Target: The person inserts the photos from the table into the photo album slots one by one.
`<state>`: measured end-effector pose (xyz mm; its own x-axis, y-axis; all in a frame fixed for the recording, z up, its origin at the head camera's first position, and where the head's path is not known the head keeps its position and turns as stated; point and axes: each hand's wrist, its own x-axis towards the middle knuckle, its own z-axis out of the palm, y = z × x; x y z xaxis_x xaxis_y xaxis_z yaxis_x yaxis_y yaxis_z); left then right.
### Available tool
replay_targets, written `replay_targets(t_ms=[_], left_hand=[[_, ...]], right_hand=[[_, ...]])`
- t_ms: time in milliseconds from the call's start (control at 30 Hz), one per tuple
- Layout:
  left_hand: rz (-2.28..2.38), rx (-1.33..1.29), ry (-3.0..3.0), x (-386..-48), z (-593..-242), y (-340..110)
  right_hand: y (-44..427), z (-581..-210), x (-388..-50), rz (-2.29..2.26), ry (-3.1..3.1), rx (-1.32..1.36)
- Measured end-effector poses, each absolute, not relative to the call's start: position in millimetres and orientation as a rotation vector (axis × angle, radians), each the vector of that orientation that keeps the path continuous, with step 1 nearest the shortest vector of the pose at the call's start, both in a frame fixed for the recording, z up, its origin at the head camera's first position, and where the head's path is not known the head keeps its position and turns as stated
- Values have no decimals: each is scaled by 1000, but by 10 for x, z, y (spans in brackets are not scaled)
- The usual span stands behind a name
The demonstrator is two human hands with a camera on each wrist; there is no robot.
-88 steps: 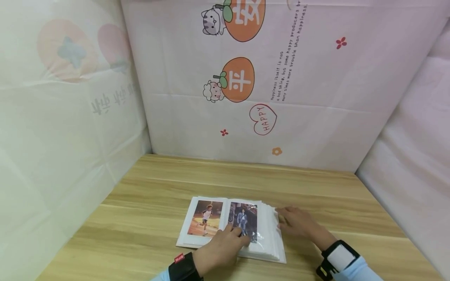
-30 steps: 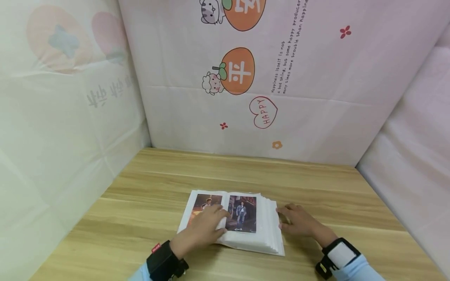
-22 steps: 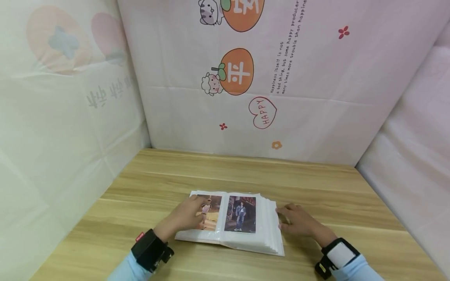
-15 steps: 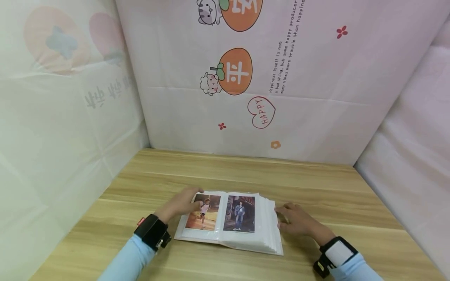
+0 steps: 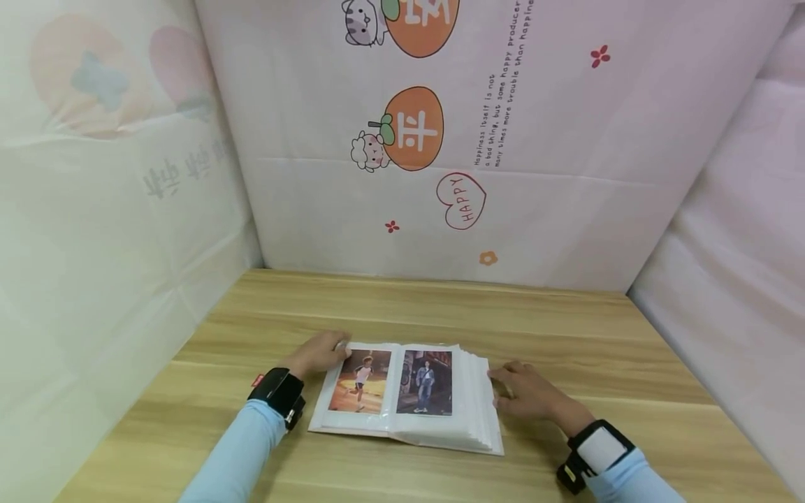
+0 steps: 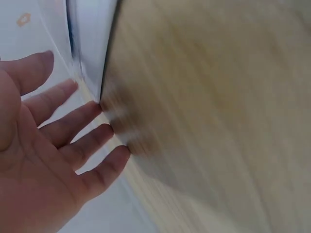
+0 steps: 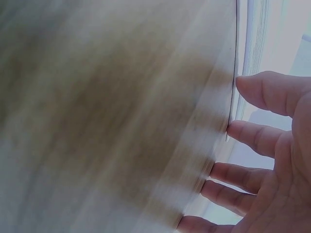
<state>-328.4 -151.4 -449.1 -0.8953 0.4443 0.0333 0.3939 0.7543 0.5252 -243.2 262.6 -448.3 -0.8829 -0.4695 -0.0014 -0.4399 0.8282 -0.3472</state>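
Note:
A white photo album (image 5: 434,428) lies spread on the table, with a running-figure photo (image 5: 360,381) on its left page and a photo of a standing person (image 5: 425,382) on its right page. My left hand (image 5: 321,351) is at the album's far left corner, thumb by the page edge. In the left wrist view its fingers are loosely extended, with fingertips on the table beside the album corner. Along the right edge, my right hand (image 5: 531,392) has its thumb and index fingertip against the album; the right wrist view shows its other fingertips on the table.
The wood-grain table (image 5: 352,304) runs back to a white printed cloth (image 5: 327,209) hung upright behind it. More white cloth stands along the left (image 5: 113,279) and right (image 5: 742,265) sides. Both wrists wear black straps with devices.
My left hand has moved from the right page across the left page to the album's far left corner, uncovering both photos. The right hand has stayed at the right edge.

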Motion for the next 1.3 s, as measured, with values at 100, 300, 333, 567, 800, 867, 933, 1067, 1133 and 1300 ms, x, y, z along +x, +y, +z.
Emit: replay_targets(t_ms=[100, 300, 333, 567, 800, 867, 933, 1067, 1133, 1300], left_hand=[[736, 654, 2887, -3285, -4492, -1486], [615, 495, 2924, -3254, -4476, -1419], [604, 477, 2926, -3248, -4477, -1414], [624, 418, 2944, -3280, -4518, -1415], [630, 383, 2908, -3317, -4483, -1429], [628, 368, 2895, -3321, -4479, -1444], [626, 368, 2887, -3315, -4469, -1457], [617, 430, 2871, -3312, -4462, -1475], [619, 480, 2860, -3314, -4466, -1488], [664, 513, 2831, -3308, -4461, -1513]], right_hand=[[2633, -4490, -2435, -531, 2917, -725], [2638, -4481, -2426, -558, 2904, -749], [2637, -4476, -2424, -562, 2902, -753], [2650, -4452, -2417, -550, 2903, -757], [2634, -4478, -2451, -514, 2911, -707], [2609, -4470, -2454, -506, 2906, -677], [2589, -4457, -2452, -508, 2896, -666], [2567, -4441, -2446, -506, 2893, -650], [2567, -4439, -2445, -499, 2898, -641], [2573, -4445, -2443, -511, 2889, -624]])
